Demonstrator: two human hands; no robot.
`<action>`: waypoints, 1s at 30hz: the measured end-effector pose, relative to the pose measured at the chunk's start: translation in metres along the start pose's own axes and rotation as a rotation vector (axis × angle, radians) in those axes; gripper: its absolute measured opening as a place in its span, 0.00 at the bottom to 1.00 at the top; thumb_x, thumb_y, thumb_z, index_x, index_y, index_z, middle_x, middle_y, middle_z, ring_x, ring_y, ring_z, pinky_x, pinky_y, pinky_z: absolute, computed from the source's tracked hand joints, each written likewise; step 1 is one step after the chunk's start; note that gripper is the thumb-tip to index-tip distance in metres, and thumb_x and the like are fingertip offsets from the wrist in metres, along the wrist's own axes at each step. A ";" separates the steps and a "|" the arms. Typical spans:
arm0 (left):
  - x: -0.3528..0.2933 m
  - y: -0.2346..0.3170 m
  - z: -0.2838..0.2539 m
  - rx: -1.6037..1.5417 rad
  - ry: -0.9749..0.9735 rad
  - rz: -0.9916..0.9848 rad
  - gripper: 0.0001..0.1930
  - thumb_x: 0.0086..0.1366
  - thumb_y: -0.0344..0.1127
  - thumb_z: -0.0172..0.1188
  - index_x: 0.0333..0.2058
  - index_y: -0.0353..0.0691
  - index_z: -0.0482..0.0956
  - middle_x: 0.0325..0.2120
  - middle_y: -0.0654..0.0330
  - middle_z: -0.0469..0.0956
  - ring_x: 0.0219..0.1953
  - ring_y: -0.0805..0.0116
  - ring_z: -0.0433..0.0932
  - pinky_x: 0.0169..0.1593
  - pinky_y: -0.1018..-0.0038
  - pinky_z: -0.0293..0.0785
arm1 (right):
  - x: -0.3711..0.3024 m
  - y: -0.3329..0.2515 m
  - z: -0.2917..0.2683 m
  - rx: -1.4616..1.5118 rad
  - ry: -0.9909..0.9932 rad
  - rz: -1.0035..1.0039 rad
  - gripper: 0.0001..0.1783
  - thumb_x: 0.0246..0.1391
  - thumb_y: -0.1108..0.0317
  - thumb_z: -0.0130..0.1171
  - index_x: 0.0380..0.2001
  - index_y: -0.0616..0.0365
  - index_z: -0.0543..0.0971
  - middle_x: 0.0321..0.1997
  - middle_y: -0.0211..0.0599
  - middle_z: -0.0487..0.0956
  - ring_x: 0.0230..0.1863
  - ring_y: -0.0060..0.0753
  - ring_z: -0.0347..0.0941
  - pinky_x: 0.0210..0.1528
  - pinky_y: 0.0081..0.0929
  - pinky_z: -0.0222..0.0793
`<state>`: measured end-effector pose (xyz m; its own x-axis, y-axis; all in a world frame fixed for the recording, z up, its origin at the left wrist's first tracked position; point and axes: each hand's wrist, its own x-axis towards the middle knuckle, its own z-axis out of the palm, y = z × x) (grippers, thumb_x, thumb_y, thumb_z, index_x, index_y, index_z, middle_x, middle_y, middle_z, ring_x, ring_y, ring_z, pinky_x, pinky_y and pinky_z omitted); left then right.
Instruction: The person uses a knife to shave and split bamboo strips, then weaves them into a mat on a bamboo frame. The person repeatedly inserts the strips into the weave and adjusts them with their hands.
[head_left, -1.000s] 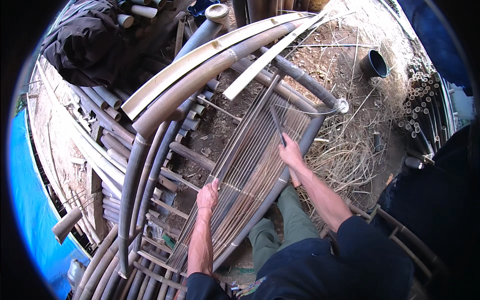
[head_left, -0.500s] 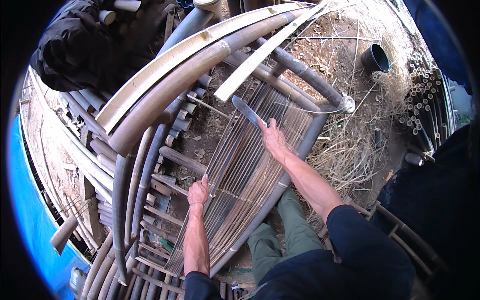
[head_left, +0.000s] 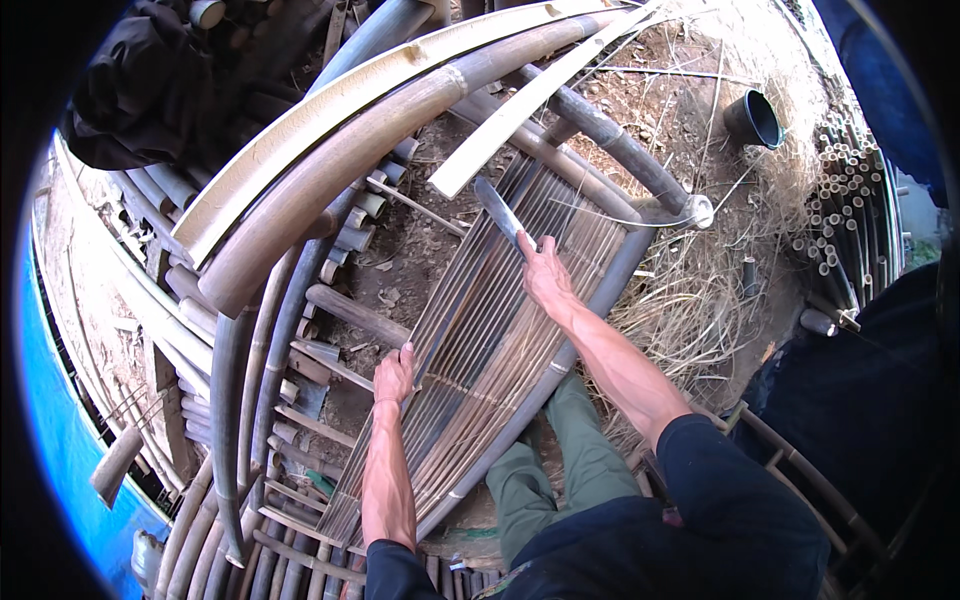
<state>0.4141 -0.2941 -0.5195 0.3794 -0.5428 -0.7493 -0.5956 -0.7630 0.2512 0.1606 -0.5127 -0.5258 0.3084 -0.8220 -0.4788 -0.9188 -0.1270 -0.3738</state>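
In front of me slants a panel of thin bamboo slats [head_left: 480,340], framed along its right side by a thick grey bamboo pole [head_left: 530,410]. My right hand [head_left: 546,275] is closed round the handle of a machete [head_left: 495,210]. Its broad blade points up and left, above the far part of the slats. My left hand [head_left: 394,375] is closed at the panel's left edge, its fingers round the outermost slats. The fingers partly hide what lies inside that grip.
A pale split-bamboo strip [head_left: 540,105] reaches over the panel's far end. Thick curved bamboo poles [head_left: 350,150] arch at the upper left. A black bucket [head_left: 753,120] stands at the far right, near bundled bamboo [head_left: 840,220]. Bamboo shavings [head_left: 690,320] litter the ground to the right.
The machete blade has shifted slightly to the right and points a little more upward. Both hands keep their grips; the whole view has moved slightly.
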 end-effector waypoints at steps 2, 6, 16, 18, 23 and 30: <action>0.000 0.000 0.013 -0.041 0.220 0.139 0.34 0.65 0.59 0.49 0.52 0.31 0.70 0.53 0.35 0.68 0.57 0.38 0.66 0.58 0.52 0.63 | 0.005 -0.001 -0.005 -0.062 -0.040 0.021 0.35 0.50 0.77 0.47 0.64 0.46 0.62 0.52 0.56 0.62 0.41 0.58 0.74 0.47 0.46 0.73; -0.006 -0.004 0.032 0.000 0.287 0.146 0.38 0.63 0.55 0.55 0.62 0.30 0.58 0.62 0.38 0.57 0.64 0.41 0.56 0.64 0.54 0.55 | 0.012 -0.013 -0.009 -0.137 -0.068 0.001 0.35 0.51 0.79 0.44 0.64 0.46 0.63 0.53 0.60 0.62 0.39 0.60 0.74 0.44 0.48 0.73; -0.022 -0.046 0.086 0.233 0.101 0.139 0.17 0.58 0.40 0.61 0.44 0.43 0.72 0.42 0.52 0.74 0.45 0.49 0.75 0.47 0.56 0.74 | -0.086 0.008 -0.039 0.571 0.119 0.083 0.28 0.52 0.74 0.53 0.59 0.59 0.68 0.48 0.49 0.67 0.34 0.39 0.75 0.32 0.34 0.75; -0.031 -0.042 0.074 0.108 0.099 0.180 0.15 0.58 0.39 0.61 0.42 0.43 0.72 0.39 0.50 0.75 0.43 0.48 0.76 0.45 0.56 0.74 | -0.133 0.032 -0.050 0.866 0.124 0.195 0.25 0.54 0.72 0.54 0.57 0.60 0.70 0.49 0.47 0.70 0.30 0.32 0.76 0.28 0.28 0.75; -0.103 0.013 0.018 0.056 0.039 0.311 0.14 0.63 0.46 0.56 0.42 0.45 0.73 0.39 0.52 0.76 0.39 0.47 0.77 0.40 0.55 0.74 | -0.218 0.075 -0.104 1.556 0.164 0.738 0.23 0.61 0.63 0.46 0.58 0.55 0.64 0.34 0.44 0.77 0.23 0.31 0.73 0.23 0.31 0.74; -0.265 0.104 -0.129 -0.214 0.395 0.539 0.10 0.67 0.40 0.51 0.35 0.39 0.69 0.27 0.48 0.73 0.31 0.48 0.76 0.34 0.58 0.70 | -0.316 0.190 -0.121 1.103 -0.317 0.978 0.11 0.57 0.63 0.54 0.34 0.59 0.68 0.18 0.37 0.70 0.15 0.32 0.68 0.14 0.32 0.68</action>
<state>0.3429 -0.2752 -0.2154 0.3234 -0.9208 -0.2180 -0.6356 -0.3821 0.6709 -0.1416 -0.3446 -0.3497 -0.1268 -0.1646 -0.9782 -0.1914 0.9717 -0.1387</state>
